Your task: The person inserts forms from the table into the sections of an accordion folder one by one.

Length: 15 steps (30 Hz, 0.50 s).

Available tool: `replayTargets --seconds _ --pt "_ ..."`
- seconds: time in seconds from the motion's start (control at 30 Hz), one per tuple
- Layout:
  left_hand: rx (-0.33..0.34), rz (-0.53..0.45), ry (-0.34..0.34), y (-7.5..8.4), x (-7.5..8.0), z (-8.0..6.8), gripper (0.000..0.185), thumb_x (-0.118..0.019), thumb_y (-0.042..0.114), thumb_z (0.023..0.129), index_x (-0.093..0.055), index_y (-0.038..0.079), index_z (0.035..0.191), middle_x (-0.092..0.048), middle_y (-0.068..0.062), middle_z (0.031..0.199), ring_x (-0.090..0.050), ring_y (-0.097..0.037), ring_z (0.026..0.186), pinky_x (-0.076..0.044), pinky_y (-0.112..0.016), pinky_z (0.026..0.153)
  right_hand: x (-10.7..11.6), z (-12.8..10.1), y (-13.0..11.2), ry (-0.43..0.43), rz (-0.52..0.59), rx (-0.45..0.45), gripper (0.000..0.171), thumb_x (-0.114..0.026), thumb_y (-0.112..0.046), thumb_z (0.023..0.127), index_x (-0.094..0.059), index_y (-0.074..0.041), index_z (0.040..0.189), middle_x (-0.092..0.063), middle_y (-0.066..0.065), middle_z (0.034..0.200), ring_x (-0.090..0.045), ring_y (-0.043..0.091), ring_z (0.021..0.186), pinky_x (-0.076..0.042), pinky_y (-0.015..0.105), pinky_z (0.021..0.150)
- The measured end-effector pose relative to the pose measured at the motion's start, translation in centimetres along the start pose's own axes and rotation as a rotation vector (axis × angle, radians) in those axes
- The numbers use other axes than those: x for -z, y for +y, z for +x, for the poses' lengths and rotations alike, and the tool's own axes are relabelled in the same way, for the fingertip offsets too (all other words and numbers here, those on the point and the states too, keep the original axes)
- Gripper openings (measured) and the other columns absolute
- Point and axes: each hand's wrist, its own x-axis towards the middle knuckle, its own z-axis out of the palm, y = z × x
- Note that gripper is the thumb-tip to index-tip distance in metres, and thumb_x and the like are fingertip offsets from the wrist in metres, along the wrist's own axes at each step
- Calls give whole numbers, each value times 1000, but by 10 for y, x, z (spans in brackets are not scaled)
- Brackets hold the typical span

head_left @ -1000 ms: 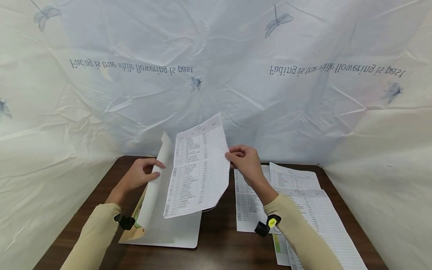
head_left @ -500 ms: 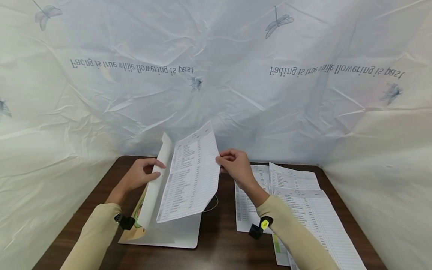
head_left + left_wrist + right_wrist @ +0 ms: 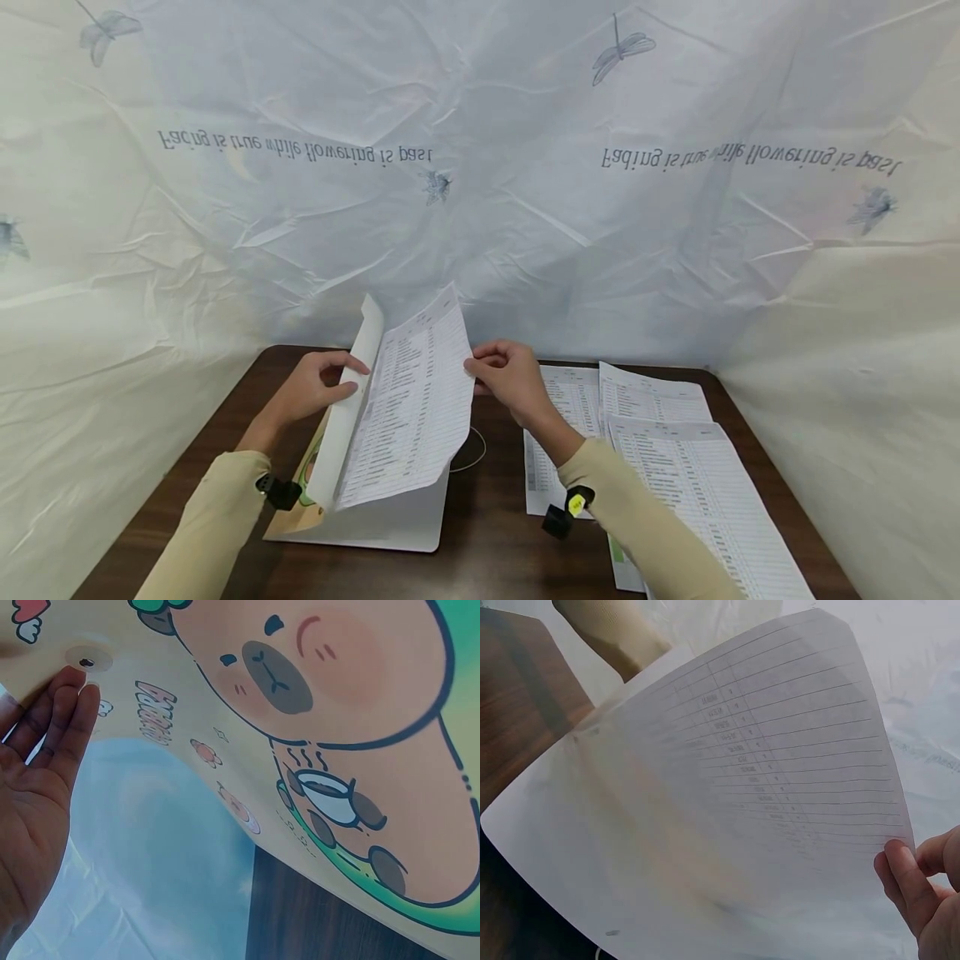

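A document folder (image 3: pixel 397 529) lies on the table at left, with its cover raised and curling over. The cover's outer side carries a cartoon animal (image 3: pixel 337 675) with a cup, and has a round snap button (image 3: pixel 88 660). My left hand (image 3: pixel 311 387) pinches the cover's edge beside that button, its thumb behind the cover in the left wrist view. My right hand (image 3: pixel 517 383) pinches the right edge of a printed sheet of paper (image 3: pixel 412 400) between thumb and fingers. The sheet slants over the folder, its left edge right at the raised cover, its lower corner bending up.
Several printed sheets (image 3: pixel 697 500) lie overlapping on the right side of the dark wooden table (image 3: pixel 495 550), partly under the right forearm. A thin pale loop (image 3: pixel 483 454) shows beside the folder. A white printed curtain (image 3: pixel 517 250) hangs behind the table and at both sides.
My right hand has moved left and slightly down with the sheet, bringing the sheet's left edge up to the folder's cover. The left hand has stayed in place on the cover.
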Motion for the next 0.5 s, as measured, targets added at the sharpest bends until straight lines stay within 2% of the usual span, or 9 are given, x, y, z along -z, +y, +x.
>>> replayTargets --seconds 0.2,0.27,0.5 --pt "4 -51 -13 0 0 1 20 -68 -1 90 -73 1 110 -68 -17 99 -59 -13 67 -50 -28 59 -8 2 5 -15 5 -23 20 -73 -3 91 -68 5 108 -71 13 90 -72 17 75 -61 42 73" --pt "9 -59 -14 0 0 1 20 -68 -1 90 -73 1 109 -68 -18 100 -60 -14 68 -52 -28 60 -12 4 7 -20 5 -26 20 -73 -3 91 -68 5 108 -71 13 90 -72 16 75 -61 36 69" --pt "23 -56 -10 2 -1 2 19 -69 -1 89 -73 2 108 -67 -18 101 -62 -15 70 -54 -29 61 -24 6 12 -31 -6 -31 22 -74 -3 90 -68 6 109 -73 14 91 -71 15 76 -60 33 68"
